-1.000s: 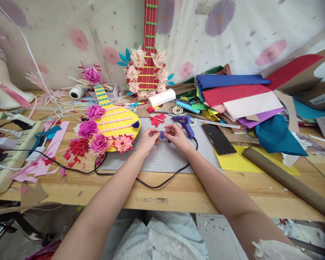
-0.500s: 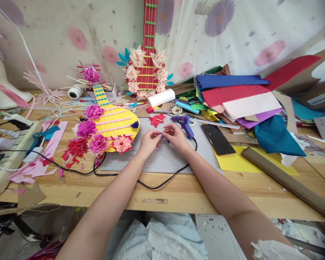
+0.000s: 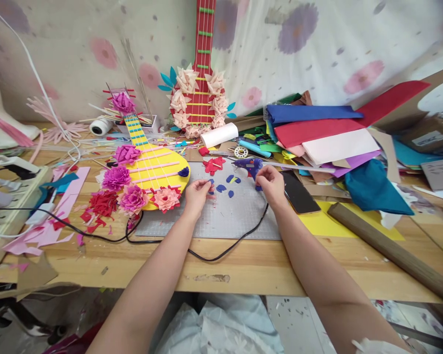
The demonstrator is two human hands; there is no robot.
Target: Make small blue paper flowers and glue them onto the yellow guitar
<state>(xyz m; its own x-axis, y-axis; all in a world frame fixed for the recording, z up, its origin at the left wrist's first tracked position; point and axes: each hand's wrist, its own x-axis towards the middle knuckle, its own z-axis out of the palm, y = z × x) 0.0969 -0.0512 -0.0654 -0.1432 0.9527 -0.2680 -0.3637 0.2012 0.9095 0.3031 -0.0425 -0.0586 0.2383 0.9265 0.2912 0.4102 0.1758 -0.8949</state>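
My left hand [image 3: 197, 195] is closed in a pinch on a small dark blue paper petal [image 3: 211, 187], above the grey cutting mat [image 3: 221, 221]. Several loose blue petals lie on the mat between my hands. At the mat's right side my right hand [image 3: 272, 186] has its fingers curled at the handle of a blue hot glue gun [image 3: 248, 166], whose nozzle points left. Left of my left hand lies a yellow paper lute [image 3: 162, 169] with pink strips and paper flowers. A small blue bud [image 3: 183, 171] sits on its right edge.
A black cord [image 3: 221, 256] loops across the mat's front. Near my right hand lies a phone [image 3: 301, 192], with a brown roll [image 3: 384, 246] beyond. Coloured paper [image 3: 325, 130] is piled at the back right. A red paper instrument [image 3: 203, 93] stands behind. A power strip [image 3: 18, 216] is at left.
My hands have moved apart from their shared pinch. My right hand has gone right to the glue gun's handle; my left has shifted slightly left. The blue petals on the mat are uncovered.
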